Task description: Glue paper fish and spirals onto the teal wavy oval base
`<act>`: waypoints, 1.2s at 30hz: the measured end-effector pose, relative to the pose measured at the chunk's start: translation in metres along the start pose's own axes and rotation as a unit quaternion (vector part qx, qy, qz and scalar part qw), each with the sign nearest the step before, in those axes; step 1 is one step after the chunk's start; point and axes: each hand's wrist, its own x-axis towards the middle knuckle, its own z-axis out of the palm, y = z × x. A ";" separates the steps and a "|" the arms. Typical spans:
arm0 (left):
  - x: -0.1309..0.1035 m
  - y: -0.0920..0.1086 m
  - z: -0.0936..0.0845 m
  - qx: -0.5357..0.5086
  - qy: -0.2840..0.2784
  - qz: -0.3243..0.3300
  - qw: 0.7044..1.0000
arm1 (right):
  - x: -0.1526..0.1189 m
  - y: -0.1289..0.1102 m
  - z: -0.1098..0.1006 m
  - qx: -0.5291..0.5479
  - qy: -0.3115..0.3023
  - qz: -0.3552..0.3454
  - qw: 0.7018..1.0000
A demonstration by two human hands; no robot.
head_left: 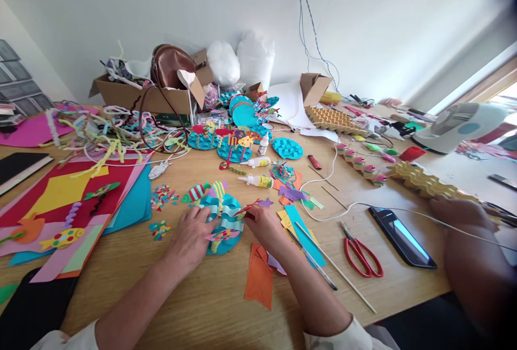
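A round blue paper craft [230,207] with wavy strips and paper fish lies on the wooden table between my hands. My left hand [191,237] rests on its left edge, fingers bent over the strips; whether they pinch anything is hidden. At the right edge my right hand [262,223] has its fingertips pressed together on a small red paper piece [246,209]. A striped fish [195,193] and a pink spotted fish [223,235] are at the craft's upper left and lower part.
Red scissors [363,257], a phone [402,237], a wooden stick [335,266] and a pen lie to the right. Glue bottles [258,181] stand and lie behind. Colored paper sheets [56,194] cover the left. Another person's arm [468,253] reaches in at right.
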 end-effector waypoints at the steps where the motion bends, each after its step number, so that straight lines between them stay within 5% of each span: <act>1: 0.000 0.000 0.001 0.001 -0.002 0.001 1.000 | 0.000 0.000 0.001 0.003 0.002 -0.006 1.000; 23: -0.001 0.000 0.005 0.028 0.028 0.006 0.999 | -0.003 -0.002 0.001 0.084 -0.003 0.012 0.996; 36: -0.002 -0.001 0.009 0.039 0.046 0.010 0.998 | 0.003 0.004 0.009 0.037 0.001 -0.006 0.999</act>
